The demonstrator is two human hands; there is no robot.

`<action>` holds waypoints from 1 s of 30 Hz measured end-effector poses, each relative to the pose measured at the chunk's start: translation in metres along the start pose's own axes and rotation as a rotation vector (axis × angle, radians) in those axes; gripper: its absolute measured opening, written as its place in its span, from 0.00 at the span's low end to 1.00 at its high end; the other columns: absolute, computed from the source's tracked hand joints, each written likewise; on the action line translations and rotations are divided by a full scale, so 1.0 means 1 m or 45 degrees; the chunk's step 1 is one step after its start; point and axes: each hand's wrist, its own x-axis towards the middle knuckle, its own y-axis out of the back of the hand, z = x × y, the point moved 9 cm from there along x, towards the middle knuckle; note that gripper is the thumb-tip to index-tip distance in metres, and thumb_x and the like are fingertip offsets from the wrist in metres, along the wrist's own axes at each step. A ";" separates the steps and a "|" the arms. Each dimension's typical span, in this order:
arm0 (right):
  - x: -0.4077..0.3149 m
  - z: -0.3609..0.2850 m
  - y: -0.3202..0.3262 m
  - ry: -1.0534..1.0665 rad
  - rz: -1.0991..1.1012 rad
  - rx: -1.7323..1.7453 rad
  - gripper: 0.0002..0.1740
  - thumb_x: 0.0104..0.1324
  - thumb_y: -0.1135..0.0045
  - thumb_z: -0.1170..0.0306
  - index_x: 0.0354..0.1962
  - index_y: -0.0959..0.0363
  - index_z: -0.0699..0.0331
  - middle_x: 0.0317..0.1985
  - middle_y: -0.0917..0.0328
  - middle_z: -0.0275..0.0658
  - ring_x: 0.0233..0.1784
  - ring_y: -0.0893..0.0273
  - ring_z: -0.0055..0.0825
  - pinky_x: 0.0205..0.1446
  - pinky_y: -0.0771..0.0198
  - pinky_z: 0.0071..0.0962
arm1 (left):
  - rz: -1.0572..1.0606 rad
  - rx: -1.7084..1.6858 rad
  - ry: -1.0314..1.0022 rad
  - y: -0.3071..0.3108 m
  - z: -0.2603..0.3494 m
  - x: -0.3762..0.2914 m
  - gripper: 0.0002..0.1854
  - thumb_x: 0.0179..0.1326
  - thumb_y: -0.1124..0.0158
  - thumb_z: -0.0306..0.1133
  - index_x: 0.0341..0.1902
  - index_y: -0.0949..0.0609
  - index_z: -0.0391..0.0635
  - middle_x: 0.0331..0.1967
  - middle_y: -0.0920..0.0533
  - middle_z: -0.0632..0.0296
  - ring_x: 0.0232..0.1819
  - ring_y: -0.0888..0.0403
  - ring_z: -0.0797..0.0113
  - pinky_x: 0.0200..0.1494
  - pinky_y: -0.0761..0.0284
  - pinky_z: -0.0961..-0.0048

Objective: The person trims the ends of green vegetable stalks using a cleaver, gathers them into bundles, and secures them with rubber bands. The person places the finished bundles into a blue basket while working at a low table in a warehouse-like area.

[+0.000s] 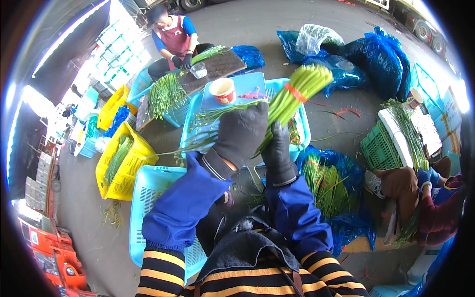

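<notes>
Both my hands wear dark gloves. My right hand [277, 152] is closed around the lower part of a bundle of long green stalks [282, 107], which leans up to the right with a red band near its pale ends. My left hand [243, 131] grips thin stems that trail out to the left, right beside the bundle; its fingers are partly hidden. Beyond my hands, a paper cup [223, 91] and several red bands [254, 93] rest on a light-blue board [251, 80] over a blue plastic basket [305, 126].
Banded bundles [326, 185] lie on blue plastic at right. A light-blue basket [156, 172] and a yellow crate [146, 146] stand at left. A person [174, 37] works at a wooden board [222, 65]; another person [438, 196] sits at far right beside a green crate [380, 144].
</notes>
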 end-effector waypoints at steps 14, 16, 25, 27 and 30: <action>-0.058 0.061 0.051 -0.447 0.231 0.795 0.28 0.73 0.52 0.49 0.55 0.28 0.66 0.52 0.21 0.44 0.55 0.22 0.35 0.64 0.28 0.36 | -0.143 0.040 -0.282 -0.021 0.044 -0.045 0.09 0.55 0.42 0.30 0.39 0.22 0.40 0.20 0.19 0.60 0.24 0.19 0.62 0.28 0.24 0.64; -0.062 0.056 0.046 -0.456 0.242 0.789 0.24 0.74 0.51 0.52 0.53 0.27 0.64 0.49 0.20 0.44 0.53 0.21 0.35 0.61 0.25 0.35 | -0.149 0.100 -0.344 -0.019 0.043 -0.052 0.11 0.55 0.43 0.30 0.41 0.21 0.40 0.19 0.18 0.60 0.22 0.18 0.63 0.25 0.25 0.64; -0.055 0.040 0.044 -0.349 0.325 0.655 0.31 0.70 0.47 0.46 0.56 0.30 0.63 0.47 0.22 0.41 0.49 0.22 0.34 0.56 0.25 0.36 | -0.332 0.164 -0.261 -0.009 0.023 -0.087 0.06 0.59 0.44 0.29 0.38 0.25 0.43 0.20 0.21 0.63 0.19 0.18 0.64 0.18 0.26 0.66; -0.049 0.024 0.060 -0.422 0.448 0.699 0.36 0.66 0.46 0.41 0.58 0.32 0.62 0.52 0.24 0.43 0.53 0.24 0.39 0.60 0.27 0.42 | -0.451 0.177 -0.255 -0.003 0.007 -0.113 0.05 0.58 0.44 0.29 0.38 0.26 0.47 0.21 0.21 0.64 0.20 0.18 0.65 0.19 0.26 0.66; -0.027 -0.016 0.110 -0.199 0.462 0.657 0.32 0.66 0.45 0.43 0.51 0.25 0.64 0.43 0.19 0.42 0.48 0.22 0.37 0.59 0.26 0.40 | -0.366 -0.056 -0.112 0.014 -0.035 -0.136 0.10 0.61 0.41 0.32 0.44 0.26 0.45 0.22 0.20 0.55 0.24 0.18 0.53 0.25 0.26 0.58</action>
